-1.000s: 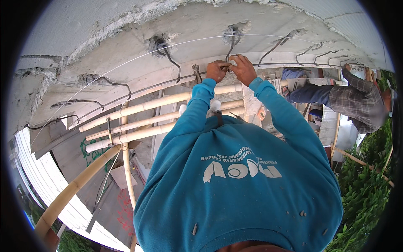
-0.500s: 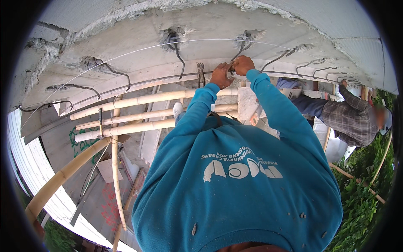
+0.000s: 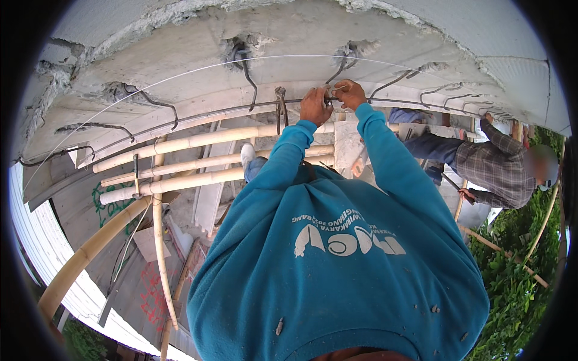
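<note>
Where blocked by bent knuckles, cannot follow the long, thin, dark steel rod (image 3: 211, 116), set along the rough, pale grey concrete face (image 3: 289, 30) above it. Holds the bare left hand (image 3: 316, 107) and the bare right hand (image 3: 350, 94) close together at the rod, with fingers curled inward. Cannot tell the grip of either, whether spread or pinching something; shows between them only a dark scrap (image 3: 329, 96) at the rod, too small to name. Hides there, too, the lower end of a bent dark steel bar (image 3: 335, 71) slanting down toward the rod. Shows rusty metal pincers (image 3: 280, 99) at the rod, head above it and handles below. Above the rod, see a thin white string (image 3: 289, 56); below it, round yellowish bamboo poles (image 3: 198, 140), partly covered by a teal sleeve (image 3: 289, 147). Near the rod's right stretch, see a co-worker in a grey plaid shirt (image 3: 490, 174), blurred at the head.
</note>
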Motion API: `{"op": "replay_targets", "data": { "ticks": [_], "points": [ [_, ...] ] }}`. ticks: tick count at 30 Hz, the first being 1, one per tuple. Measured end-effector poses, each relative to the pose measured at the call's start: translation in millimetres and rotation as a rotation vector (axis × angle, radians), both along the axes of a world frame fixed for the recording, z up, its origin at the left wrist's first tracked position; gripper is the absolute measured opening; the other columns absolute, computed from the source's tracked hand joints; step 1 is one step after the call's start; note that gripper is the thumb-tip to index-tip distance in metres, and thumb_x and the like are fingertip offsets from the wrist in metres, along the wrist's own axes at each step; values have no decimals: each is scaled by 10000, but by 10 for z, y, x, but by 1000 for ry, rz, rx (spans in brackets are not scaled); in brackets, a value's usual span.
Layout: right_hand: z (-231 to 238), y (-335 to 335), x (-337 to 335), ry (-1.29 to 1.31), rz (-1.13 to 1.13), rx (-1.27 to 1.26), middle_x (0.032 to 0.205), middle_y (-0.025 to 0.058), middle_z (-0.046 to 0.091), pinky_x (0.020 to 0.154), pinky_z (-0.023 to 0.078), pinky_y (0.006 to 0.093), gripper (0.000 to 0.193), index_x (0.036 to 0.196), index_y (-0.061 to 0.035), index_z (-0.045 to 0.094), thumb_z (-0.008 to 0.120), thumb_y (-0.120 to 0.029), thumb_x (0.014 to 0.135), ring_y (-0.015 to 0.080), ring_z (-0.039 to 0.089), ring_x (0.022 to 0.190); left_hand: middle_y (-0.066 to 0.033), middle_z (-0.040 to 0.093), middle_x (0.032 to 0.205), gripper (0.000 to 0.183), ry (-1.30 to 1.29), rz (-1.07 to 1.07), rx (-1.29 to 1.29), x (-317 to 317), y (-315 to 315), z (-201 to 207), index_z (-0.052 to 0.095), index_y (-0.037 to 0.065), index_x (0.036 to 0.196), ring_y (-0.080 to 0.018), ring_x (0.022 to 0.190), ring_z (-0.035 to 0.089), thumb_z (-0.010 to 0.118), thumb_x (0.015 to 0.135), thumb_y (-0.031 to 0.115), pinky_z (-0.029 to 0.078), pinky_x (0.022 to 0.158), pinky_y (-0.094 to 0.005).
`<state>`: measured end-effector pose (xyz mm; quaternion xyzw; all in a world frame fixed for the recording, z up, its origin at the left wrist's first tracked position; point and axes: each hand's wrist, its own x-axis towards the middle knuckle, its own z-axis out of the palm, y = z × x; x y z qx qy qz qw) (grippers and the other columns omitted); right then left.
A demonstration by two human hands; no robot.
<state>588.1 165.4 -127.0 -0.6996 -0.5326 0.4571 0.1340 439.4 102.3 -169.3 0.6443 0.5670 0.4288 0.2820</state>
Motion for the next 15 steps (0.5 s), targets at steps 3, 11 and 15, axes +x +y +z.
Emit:
{"op": "replay_targets", "data": {
  "ticks": [3,11,15],
  "points": [
    [-65,-84,56,-157,299,446,992,58,662,789,525,366,207,998,-79,665,681,-101,793,252,623,893,-94,608,897,540,-12,-17,-3,-19,-8,-31,530,100,1146,-323,889,589,728,644,98,484,785,-453],
    [370,-349,127,-469,914,988,1028,8,613,986,396,397,253,1006,-102,657,630,-95,754,238,498,1117,-69,623,929,540,-7,-15,7,-10,-10,-10,536,93,1162,-310,909,591,726,656,84,476,821,-438],
    [303,-195,96,-618,1085,961,938,15,612,965,379,373,199,955,-111,649,588,-123,766,214,520,1046,-57,636,937,551,11,-35,34,-34,35,-36,532,96,1192,-291,903,597,723,676,65,479,825,-421]
  ]
}}
